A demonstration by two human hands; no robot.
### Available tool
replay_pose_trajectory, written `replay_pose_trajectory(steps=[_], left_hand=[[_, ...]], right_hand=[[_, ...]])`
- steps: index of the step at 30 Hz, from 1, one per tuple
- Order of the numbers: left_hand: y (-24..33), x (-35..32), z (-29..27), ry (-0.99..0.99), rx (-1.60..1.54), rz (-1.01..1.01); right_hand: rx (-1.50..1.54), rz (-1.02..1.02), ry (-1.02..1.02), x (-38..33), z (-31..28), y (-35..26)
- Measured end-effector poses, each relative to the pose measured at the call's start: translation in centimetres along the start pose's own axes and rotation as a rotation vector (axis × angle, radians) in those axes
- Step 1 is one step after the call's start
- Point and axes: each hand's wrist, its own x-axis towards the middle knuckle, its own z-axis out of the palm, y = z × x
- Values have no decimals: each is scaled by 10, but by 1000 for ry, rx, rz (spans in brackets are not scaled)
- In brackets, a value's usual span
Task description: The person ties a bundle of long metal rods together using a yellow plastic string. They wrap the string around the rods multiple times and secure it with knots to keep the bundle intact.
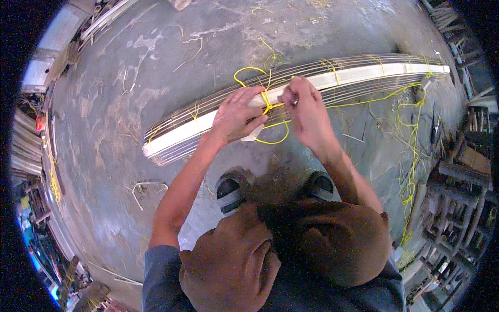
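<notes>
A long pale slat [193, 125] lies slantwise on the floor over a panel of thin rods [358, 93], bound with yellow ties at intervals. My left hand [236, 115] rests on the slat with fingers stretched over it and the thumb apart. Just right of it, a yellow cord [267, 99] wraps round the slat, with loose loops on both sides. My right hand [307, 110] is closed beside this binding, fingers pinched on the cord. A small dark spot at its fingertips is too blurred to make out.
My sandalled feet [228, 190] stand close to the panel's near side. A long tangle of yellow cord [413, 151] trails down the right. Stacked wooden pieces [457, 208] line the right edge. A bent pale strip [148, 187] and scraps lie on the floor.
</notes>
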Motion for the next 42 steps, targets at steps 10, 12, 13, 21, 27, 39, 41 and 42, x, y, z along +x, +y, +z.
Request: replay_pose_trajectory(steps=[10, 12, 13, 21, 27, 39, 41, 42], left_hand=[[2, 17, -7, -117, 47, -49], [-3, 16, -10, -102, -74, -91], [-2, 14, -11, -93, -136, -113], [-15, 14, -7, -53, -301, -162], [-16, 12, -12, -71, -334, -137], [-11, 11, -13, 42, -357, -199], [-11, 9, -12, 60, -291, -169], [-11, 10, -8, 72, -234, -141]], right_hand=[[-1008, -817, -340, -30, 2, 25], [-1041, -647, -216, -23, -1, 28], [-1047, -508, -109, -16, -1, 27], [-1175, -816, -171, 12, -30, 46], [-1094, -472, -107, 8, -13, 36], [-1204, -632, -230, 7, -20, 44], [-963, -300, -292, 11, -27, 47], [-837, -137, -320, 14, -30, 48]])
